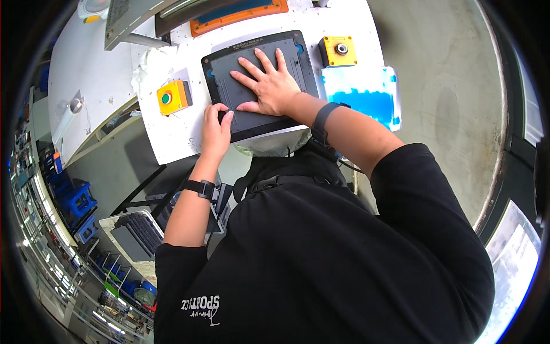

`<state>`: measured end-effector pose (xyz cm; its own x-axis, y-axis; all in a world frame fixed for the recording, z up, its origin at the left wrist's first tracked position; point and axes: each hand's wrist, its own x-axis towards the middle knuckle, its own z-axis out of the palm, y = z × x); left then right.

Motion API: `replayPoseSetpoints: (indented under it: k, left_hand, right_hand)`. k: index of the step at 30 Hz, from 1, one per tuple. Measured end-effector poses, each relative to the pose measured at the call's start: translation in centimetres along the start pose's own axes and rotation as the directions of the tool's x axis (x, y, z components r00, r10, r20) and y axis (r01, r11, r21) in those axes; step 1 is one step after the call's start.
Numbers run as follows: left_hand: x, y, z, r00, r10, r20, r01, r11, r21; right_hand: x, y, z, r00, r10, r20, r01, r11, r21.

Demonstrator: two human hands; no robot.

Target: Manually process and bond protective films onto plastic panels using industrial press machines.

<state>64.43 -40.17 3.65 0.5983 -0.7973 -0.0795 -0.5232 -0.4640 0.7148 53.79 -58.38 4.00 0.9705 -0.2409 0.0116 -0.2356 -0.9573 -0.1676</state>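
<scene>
A flat dark grey panel [240, 120] lies in a black rectangular frame [213, 86] with blue pieces near its corners, on the white worktable in front of me. My right hand [271, 86] rests palm down on the panel, fingers spread wide. At the left edge, close to the near corner, my left hand [216, 131] has its thumb and forefinger curled together around the rim of the panel. Exactly what lies between those fingertips is partly hidden.
Yellow button boxes stand on either side: one with a green button [167, 98] at left, another [338, 51] at right. A blue-stained white sheet [361, 94] lies at right. Beyond the frame are an orange-edged tray [240, 18] and a metal bar structure [129, 23]. A bin of dark panels [136, 235] stands lower left.
</scene>
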Motion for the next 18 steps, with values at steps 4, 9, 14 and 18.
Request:
replayPoseSetpoints:
  k: [4,9,14,18]
  left_hand:
    - [-0.1,-0.5,0.2,0.999,-0.025,0.027,0.025,1.000,0.012]
    - [-0.2,-0.1,0.3,1.000,-0.016,0.001,0.016,0.999,0.028]
    - [0.0,-0.2,0.1,0.999,0.043,-0.024,-0.043,0.999,-0.015]
    - [-0.5,0.2,0.2,1.000,-0.007,-0.012,0.005,0.994,-0.108]
  right_hand:
    - [0.2,0.0,0.1,1.000,0.005,0.003,-0.005,1.000,-0.016]
    - [0.1,0.2,0.0,1.000,0.004,-0.016,-0.004,1.000,-0.006]
    - [0.3,-0.1,-0.7,0.999,0.017,0.052,-0.015,0.999,-0.034]
    - [0.4,-0.7,-2.5,0.985,0.040,0.169,-0.042,0.999,0.003]
